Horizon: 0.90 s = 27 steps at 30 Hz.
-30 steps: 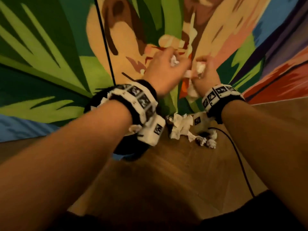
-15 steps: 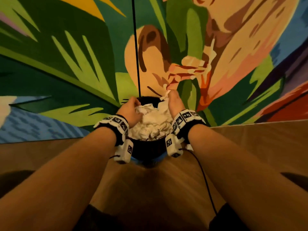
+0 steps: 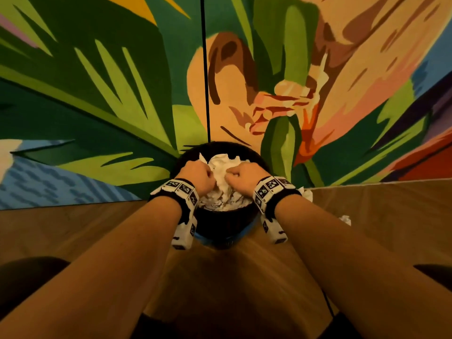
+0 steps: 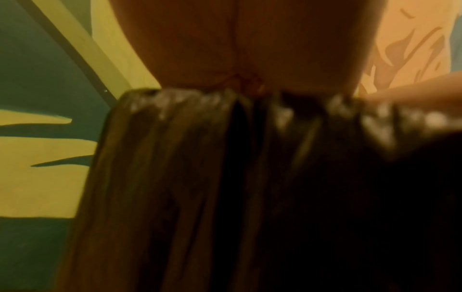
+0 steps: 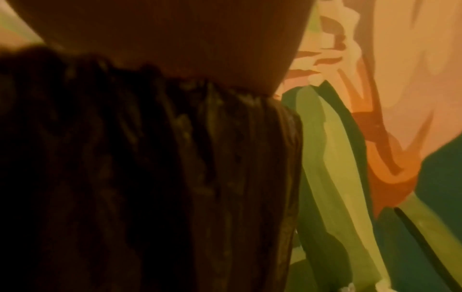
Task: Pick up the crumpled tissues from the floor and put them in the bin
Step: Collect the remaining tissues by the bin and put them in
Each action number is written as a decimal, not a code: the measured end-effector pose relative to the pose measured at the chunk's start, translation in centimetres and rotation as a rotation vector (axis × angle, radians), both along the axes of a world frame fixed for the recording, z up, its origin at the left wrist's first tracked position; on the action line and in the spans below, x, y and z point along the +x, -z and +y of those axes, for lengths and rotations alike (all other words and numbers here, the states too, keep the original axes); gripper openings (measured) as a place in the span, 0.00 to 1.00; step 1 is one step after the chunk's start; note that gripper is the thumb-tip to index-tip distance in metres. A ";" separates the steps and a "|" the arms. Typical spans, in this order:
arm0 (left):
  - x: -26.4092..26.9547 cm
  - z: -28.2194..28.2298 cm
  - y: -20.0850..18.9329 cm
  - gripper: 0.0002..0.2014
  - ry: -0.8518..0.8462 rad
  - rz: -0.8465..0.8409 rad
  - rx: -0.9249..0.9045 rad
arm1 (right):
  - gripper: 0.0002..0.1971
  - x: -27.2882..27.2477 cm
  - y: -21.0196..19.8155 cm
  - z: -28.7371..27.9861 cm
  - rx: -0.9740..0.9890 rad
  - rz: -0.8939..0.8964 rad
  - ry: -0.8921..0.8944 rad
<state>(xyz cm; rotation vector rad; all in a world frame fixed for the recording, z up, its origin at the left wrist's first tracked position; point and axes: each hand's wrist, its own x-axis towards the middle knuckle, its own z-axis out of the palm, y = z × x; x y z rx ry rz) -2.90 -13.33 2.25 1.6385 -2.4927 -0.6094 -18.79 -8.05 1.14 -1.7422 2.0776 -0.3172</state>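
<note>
Both hands are working inside the mouth of the bin [image 3: 223, 231], a round dark container lined with a black bag that is standing on the wooden floor [image 3: 73, 231] right at the floor's far edge, where it is meeting the painted wall [image 3: 102, 89]. The left hand [image 3: 195, 176] is sitting at the left side of the opening with its fingers curled down into the heap of crumpled tissues [image 3: 223, 189], and its grip is closing on that white paper. The right hand [image 3: 241, 176] is mirroring it at the right side, knuckles up, its fingers likewise curling into the same heap and gripping it. The two fists are lying just beside each other, with a ridge of tissue rising between and behind them. The heap is filling the bin up to its rim, and some paper is poking above it toward the wall. Two more loose tissues [image 3: 344, 219] are lying on the floor just to the right of the bin, near the far edge, partly hidden by the right forearm. Each wrist is wearing a black band carrying white marker blocks [image 3: 266, 189]. In both wrist views the pleated black bag [image 4: 200, 177] is filling most of the picture, blurred, with the heel of the hand above it; the fingers are not showing there. A thin dark cable [image 3: 205, 69] is running down the wall to the bin.
</note>
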 end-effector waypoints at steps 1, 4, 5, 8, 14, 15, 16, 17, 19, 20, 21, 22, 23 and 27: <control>-0.2 0.0 0.1 0.21 -0.005 0.036 0.000 | 0.22 0.2 0.3 -0.1 0.040 0.048 -0.050; -0.5 0.0 0.1 0.24 -0.033 0.105 0.065 | 0.20 0.1 0.9 -0.8 0.106 0.143 -0.126; -0.5 0.0 0.1 0.24 -0.016 0.091 0.081 | 0.18 0.0 1.2 -1.0 0.112 0.148 -0.119; -0.5 0.2 0.1 0.12 0.125 -0.085 0.094 | 0.14 0.2 2.4 -1.2 0.110 0.220 -0.067; -0.6 -0.1 0.9 0.19 0.166 -0.186 0.040 | 0.18 0.7 3.8 -1.8 0.115 0.516 -0.060; -0.7 0.0 1.1 0.19 0.168 -0.209 0.040 | 0.17 0.8 3.6 -1.8 0.111 0.524 -0.066; -0.7 0.1 1.1 0.19 0.172 -0.235 0.033 | 0.15 0.8 3.4 -1.7 0.104 0.502 -0.074; -0.8 0.2 1.2 0.18 0.172 -0.262 0.012 | 0.14 0.8 3.2 -1.6 0.097 0.443 -0.078; -0.6 0.3 1.1 0.18 0.155 -0.308 -0.047 | 0.16 0.7 2.6 -1.2 0.102 0.304 -0.091; -0.6 0.4 1.1 0.18 0.141 -0.318 -0.056 | 0.17 0.6 2.3 -1.1 0.095 0.261 -0.102; -0.5 0.5 1.0 0.19 0.131 -0.315 -0.048 | 0.17 0.3 1.8 -0.9 0.085 0.224 -0.112; -0.5 0.6 1.0 0.19 0.128 -0.299 -0.028 | 0.16 0.1 1.5 -0.7 0.073 0.182 -0.117; -0.5 0.7 0.9 0.19 0.130 -0.284 -0.012 | 0.16 -0.2 1.1 -0.4 0.058 0.139 -0.117; -0.4 0.7 -0.6 0.15 0.135 -0.205 -0.010 | 0.18 -1.4 0.0 0.9 -0.059 0.008 -0.058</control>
